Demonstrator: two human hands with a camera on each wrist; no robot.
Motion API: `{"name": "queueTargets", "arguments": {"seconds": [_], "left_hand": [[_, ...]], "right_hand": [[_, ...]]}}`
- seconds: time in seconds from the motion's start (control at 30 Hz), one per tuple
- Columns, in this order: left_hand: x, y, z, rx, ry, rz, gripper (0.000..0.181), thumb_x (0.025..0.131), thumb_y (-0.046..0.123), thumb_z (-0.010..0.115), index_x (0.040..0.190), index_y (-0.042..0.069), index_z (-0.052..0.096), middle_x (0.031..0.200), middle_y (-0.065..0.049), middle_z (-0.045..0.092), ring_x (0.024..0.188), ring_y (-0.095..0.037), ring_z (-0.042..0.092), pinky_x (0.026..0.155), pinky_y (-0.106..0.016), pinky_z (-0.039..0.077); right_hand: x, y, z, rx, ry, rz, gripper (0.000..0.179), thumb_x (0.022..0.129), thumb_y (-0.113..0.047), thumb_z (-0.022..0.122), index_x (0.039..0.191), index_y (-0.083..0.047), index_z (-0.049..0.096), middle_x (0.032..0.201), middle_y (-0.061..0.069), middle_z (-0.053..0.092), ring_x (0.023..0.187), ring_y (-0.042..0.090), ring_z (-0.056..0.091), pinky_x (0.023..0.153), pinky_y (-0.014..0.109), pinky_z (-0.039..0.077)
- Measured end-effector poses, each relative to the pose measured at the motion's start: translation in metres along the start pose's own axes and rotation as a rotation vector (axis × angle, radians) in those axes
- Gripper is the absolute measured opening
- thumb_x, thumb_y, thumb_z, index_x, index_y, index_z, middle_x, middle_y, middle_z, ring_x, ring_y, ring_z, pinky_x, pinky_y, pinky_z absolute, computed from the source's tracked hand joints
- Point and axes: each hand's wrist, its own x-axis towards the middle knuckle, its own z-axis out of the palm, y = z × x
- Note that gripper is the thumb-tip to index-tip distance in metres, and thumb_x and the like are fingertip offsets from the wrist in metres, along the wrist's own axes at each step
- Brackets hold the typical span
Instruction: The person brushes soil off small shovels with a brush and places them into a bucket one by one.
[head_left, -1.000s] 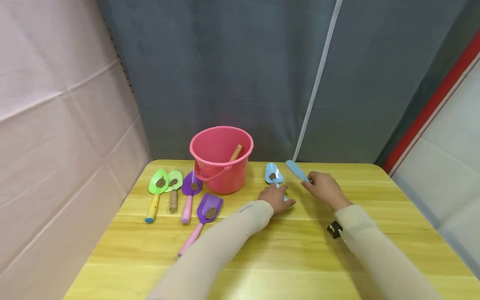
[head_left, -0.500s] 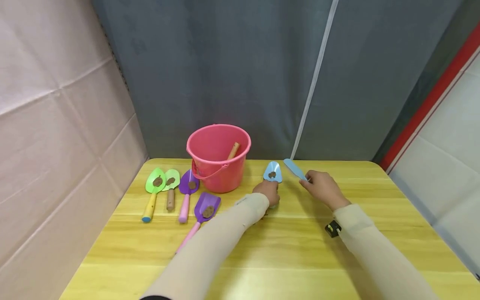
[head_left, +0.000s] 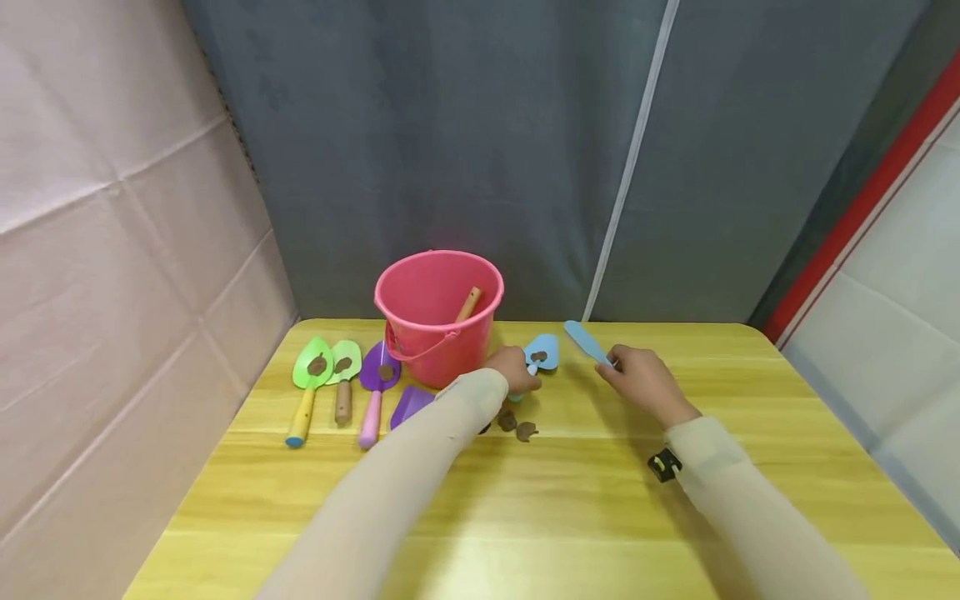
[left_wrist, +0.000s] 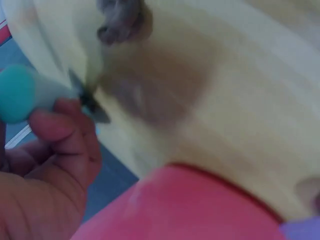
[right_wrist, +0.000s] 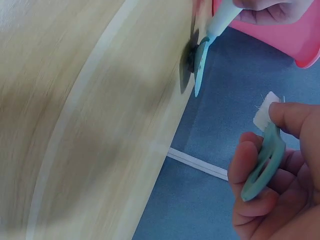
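L hand (head_left: 513, 370) pinches lt-blue trowel (head_left: 551, 350) by handle, beside pink bucket (head_left: 442, 357), low over bench (head_left: 600, 500), blade near-level, prob. to keep brown clump (head_left: 538, 357) aboard; R hand (head_left: 641, 377) pinches prob. small brush (head_left: 587, 340), apart from trowel.

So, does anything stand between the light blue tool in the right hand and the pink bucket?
Yes. In the head view the left hand, gripping the blue scoop, is between the light blue tool in the right hand and the pink bucket. The loose brown pieces lie nearer the person, off that line.
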Motion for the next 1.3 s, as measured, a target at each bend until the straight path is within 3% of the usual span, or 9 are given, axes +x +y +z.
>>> {"name": "queueTargets", "arguments": {"seconds": [0.1,0.23,0.47,0.63,0.9,1.1,1.3], "left_hand": [[-0.007,-0.003,-0.009,0.05,-0.029,0.025,0.039,0.086,0.033,0.071,0.059,0.015,0.049,0.056,0.002,0.041,0.052,-0.014,0.043,0.051,-0.028,0.04],[-0.014,-0.008,-0.015,0.118,-0.018,0.073,0.038,0.085,0.032,0.071,0.06,0.015,0.048,0.057,0.003,0.041,0.053,-0.013,0.043,0.05,-0.027,0.039],[-0.033,-0.021,-0.027,0.155,0.083,0.173,0.031,0.081,0.027,0.073,0.063,0.015,0.051,0.058,0.004,0.043,0.055,-0.013,0.044,0.051,-0.027,0.039],[-0.06,-0.029,-0.04,0.157,0.141,0.258,0.02,0.079,0.026,0.074,0.07,0.016,0.06,0.061,0.006,0.052,0.057,-0.012,0.048,0.053,-0.027,0.042],[-0.118,-0.035,-0.06,0.127,0.191,0.336,0.014,0.078,0.02,0.074,0.077,0.015,0.061,0.064,0.006,0.055,0.058,-0.012,0.049,0.055,-0.028,0.044],[-0.147,-0.038,-0.055,0.051,0.202,0.342,0.015,0.08,0.017,0.074,0.076,0.015,0.059,0.063,0.006,0.053,0.055,-0.01,0.047,0.052,-0.027,0.044],[-0.159,-0.046,-0.043,0.025,0.208,0.33,0.016,0.08,0.017,0.073,0.075,0.014,0.058,0.063,0.007,0.052,0.055,-0.008,0.048,0.049,-0.025,0.043]], "right_hand": [[-0.002,-0.002,0.001,0.007,-0.003,-0.012,0.021,0.097,-0.022,0.064,0.091,-0.002,0.062,0.055,-0.001,0.044,0.047,0.013,0.035,0.046,0.029,0.03],[-0.003,-0.004,0.001,0.009,0.0,-0.019,0.021,0.098,-0.022,0.063,0.091,-0.002,0.062,0.055,-0.001,0.044,0.046,0.013,0.035,0.045,0.029,0.03],[-0.004,-0.01,-0.001,0.008,0.018,-0.031,0.02,0.097,-0.022,0.064,0.091,-0.003,0.062,0.056,0.0,0.045,0.047,0.014,0.038,0.045,0.03,0.032],[-0.007,-0.018,-0.007,-0.002,0.043,-0.056,0.02,0.097,-0.022,0.064,0.09,-0.004,0.063,0.057,-0.001,0.046,0.049,0.014,0.039,0.047,0.031,0.032],[-0.017,-0.053,-0.016,0.009,0.054,-0.149,0.016,0.097,-0.022,0.066,0.092,-0.007,0.064,0.059,-0.003,0.048,0.048,0.012,0.038,0.046,0.029,0.032],[-0.03,-0.083,-0.007,-0.034,0.052,-0.245,0.013,0.094,-0.02,0.07,0.09,-0.01,0.063,0.06,-0.007,0.045,0.05,0.008,0.036,0.048,0.027,0.033],[-0.04,-0.102,0.012,-0.047,0.036,-0.338,0.02,0.091,-0.02,0.074,0.081,-0.015,0.057,0.059,-0.009,0.037,0.051,0.004,0.032,0.048,0.023,0.03]]}}
